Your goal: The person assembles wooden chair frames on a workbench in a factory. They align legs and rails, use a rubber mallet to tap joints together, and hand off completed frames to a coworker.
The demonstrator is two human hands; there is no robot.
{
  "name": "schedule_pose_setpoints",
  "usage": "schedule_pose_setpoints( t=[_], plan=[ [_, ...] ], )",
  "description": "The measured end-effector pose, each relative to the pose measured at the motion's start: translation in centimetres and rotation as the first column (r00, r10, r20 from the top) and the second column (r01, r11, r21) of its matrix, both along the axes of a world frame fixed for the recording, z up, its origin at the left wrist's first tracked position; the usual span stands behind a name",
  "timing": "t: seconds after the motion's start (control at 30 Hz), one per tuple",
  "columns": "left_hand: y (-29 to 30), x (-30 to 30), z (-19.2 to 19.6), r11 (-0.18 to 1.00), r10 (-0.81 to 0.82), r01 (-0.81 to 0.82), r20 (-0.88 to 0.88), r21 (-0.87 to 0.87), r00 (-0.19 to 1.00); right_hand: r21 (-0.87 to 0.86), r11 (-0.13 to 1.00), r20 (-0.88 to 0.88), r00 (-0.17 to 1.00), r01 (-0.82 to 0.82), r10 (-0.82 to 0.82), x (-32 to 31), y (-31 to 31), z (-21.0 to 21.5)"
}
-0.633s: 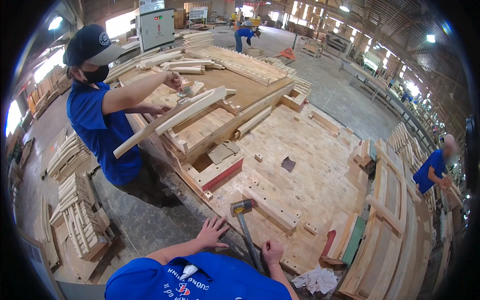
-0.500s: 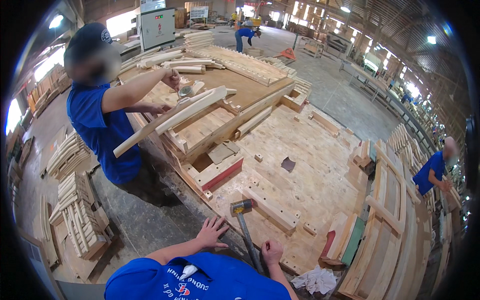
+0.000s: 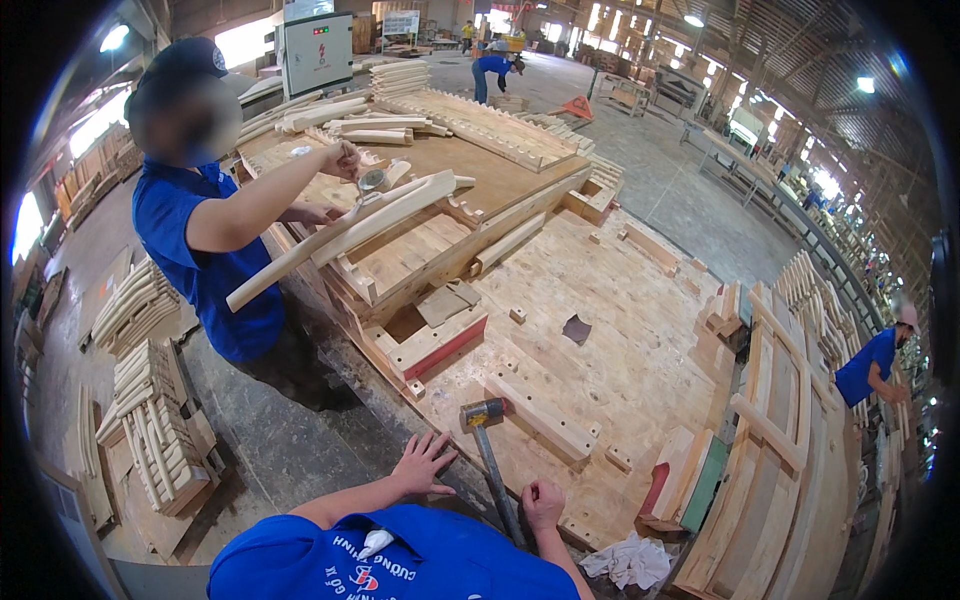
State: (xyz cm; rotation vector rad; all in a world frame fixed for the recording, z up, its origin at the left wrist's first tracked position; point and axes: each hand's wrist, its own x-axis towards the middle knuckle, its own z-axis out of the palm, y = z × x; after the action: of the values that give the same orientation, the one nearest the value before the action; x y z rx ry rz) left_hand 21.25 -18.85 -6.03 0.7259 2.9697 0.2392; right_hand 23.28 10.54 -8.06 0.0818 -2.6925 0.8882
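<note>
At the near edge of the wide wooden counter, the right hand is fisted around the dark handle of a steel-headed hammer lying on it. The left hand rests spread flat just beside the hammer's head.

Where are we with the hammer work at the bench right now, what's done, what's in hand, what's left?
Done: blocks and a long wooden cleat already sit on the plywood bench top. In hand: the right hand grips the hammer, whose head rests on the bench; the left hand lies flat at the bench edge. A co-worker holds a curved wooden piece at the jig. Left: loose small blocks remain scattered.
</note>
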Motion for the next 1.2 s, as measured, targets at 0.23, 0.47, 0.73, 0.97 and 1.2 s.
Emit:
schedule_pose_setpoints(
  t=[0.23, 0.47, 0.73, 0.97, 1.2],
  plan=[
    [0.0, 0.0, 0.0, 1.000, 0.002, -0.002, 0.001, 0.016, 1.000, -0.012, 1.000, -0.029, 1.000, 0.000, 0.000, 0.0, -0.2, 0.3],
    [-0.1, 0.0, 0.0, 1.000, -0.005, 0.005, 0.003, 0.025, 1.000, -0.012, 1.000, -0.067, 0.998, -0.006, 0.005, 0.0, -0.2, 0.3],
    [-1.7, -3.3, 1.3, 0.891, 0.238, -0.305, 0.227, 0.337, 0.945, -0.005, 1.000, -0.074, 0.997, -0.009, 0.008, -0.1, -0.2, 0.5],
    [-15.8, -16.8, 11.0, 0.240, 0.875, -0.324, -0.060, 0.915, 0.480, -0.007, 0.999, -0.066, 0.997, -0.036, 0.036, -0.1, -0.4, 0.7],
    [-24.7, -23.3, 15.8, 0.376, 0.925, -0.650, -0.229, 0.660, 0.302, 0.023, 0.999, -0.053, 0.997, -0.049, 0.051, -0.2, -0.3, 0.1]
  ],
)
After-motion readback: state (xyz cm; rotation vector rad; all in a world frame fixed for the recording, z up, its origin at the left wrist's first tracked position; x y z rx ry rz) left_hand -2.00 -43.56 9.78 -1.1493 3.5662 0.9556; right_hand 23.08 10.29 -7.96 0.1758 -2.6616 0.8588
